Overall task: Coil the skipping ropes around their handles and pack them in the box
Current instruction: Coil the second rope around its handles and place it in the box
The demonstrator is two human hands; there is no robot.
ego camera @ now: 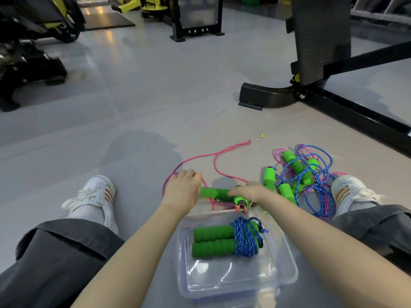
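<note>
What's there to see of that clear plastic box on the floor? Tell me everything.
The box is a shallow, see-through plastic tub, rectangular with rounded corners, open with no lid. It sits flat on the grey floor between the person's legs. At its far end lies one skipping rope, green foam handles side by side with blue cord wound round them; the near half looks bare. The left hand and right hand work just beyond its far edge, not touching it.

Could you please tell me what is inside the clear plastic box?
One blue skipping rope, coiled around its two green handles, lies in the clear box. The box floor beneath that bundle is covered.
</note>
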